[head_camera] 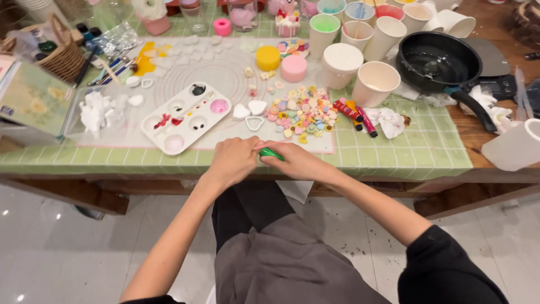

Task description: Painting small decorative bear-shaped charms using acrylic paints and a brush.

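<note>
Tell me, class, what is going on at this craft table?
A person seated at the table holds a small green tube between both hands, left hand and right hand, at the near edge of the green cloth. Beyond lie a paint palette, a pile of small pastel flowers, red tubes, paper cups and a black pan.

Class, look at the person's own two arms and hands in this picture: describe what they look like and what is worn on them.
Both forearms are bare from wrist to past the elbow. Black sleeves sit pushed up on the upper arms, clearest on the right arm. The left hand and right hand wear no gloves, and no rings, watch or bracelets show.
</note>
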